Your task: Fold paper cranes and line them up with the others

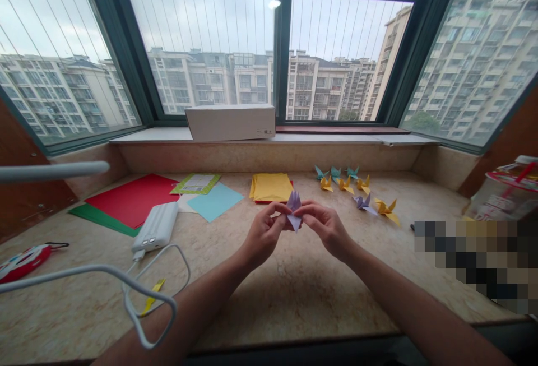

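From my remote station I take the yellow paper stack (pixel 271 186) as landmark. Left of it, I rate the white cable (pixel 101 268) a snag risk: its loop shows across the left forearm (pixel 214 310). In front of it, the purple folded paper (pixel 295 222) could tear if my pinches pull unevenly. Right of it, a wide swing could scatter the folded birds (pixel 345 185). Left hand (pixel 264 228): grip nearly together, pinching the purple paper. Right hand (pixel 325 226): grip likewise clamped on its opposite side.
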Available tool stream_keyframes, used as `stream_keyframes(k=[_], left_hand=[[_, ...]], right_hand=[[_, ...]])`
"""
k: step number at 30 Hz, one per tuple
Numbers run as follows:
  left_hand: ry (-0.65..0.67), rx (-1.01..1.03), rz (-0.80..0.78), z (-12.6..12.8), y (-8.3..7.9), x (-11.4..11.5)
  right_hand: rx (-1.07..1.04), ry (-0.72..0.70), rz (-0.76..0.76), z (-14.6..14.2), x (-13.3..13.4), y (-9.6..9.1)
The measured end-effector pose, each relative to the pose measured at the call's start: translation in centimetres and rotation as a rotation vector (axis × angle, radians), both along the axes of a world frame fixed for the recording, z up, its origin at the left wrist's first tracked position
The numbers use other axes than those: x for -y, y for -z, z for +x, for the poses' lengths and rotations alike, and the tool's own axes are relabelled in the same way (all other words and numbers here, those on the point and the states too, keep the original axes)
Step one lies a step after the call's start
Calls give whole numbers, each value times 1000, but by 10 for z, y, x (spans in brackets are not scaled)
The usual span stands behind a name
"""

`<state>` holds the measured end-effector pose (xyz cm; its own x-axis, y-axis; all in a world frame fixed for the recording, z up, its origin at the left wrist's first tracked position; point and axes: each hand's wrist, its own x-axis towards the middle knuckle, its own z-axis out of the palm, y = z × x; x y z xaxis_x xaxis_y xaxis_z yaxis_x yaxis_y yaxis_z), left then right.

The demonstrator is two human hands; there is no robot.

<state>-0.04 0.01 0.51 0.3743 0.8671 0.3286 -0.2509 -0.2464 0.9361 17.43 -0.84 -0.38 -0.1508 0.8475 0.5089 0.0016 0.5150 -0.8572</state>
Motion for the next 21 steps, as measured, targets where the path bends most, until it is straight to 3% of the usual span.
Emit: stream_keyframes(k=[6,12,17,21], left_hand=[[-11,8,31,-1,2,-2],[-76,75,4,1,3,-6],[-36,-10,26,-1,1,-4],[-82,-48,51,-2,1,-5]], right_hand=[[-113,-73,-44,-4,-1,5],[-175,-46,-50,-5,-5,8],[-167,-52,-46,-6,-5,6],[-129,0,-32,-6,-4,5]])
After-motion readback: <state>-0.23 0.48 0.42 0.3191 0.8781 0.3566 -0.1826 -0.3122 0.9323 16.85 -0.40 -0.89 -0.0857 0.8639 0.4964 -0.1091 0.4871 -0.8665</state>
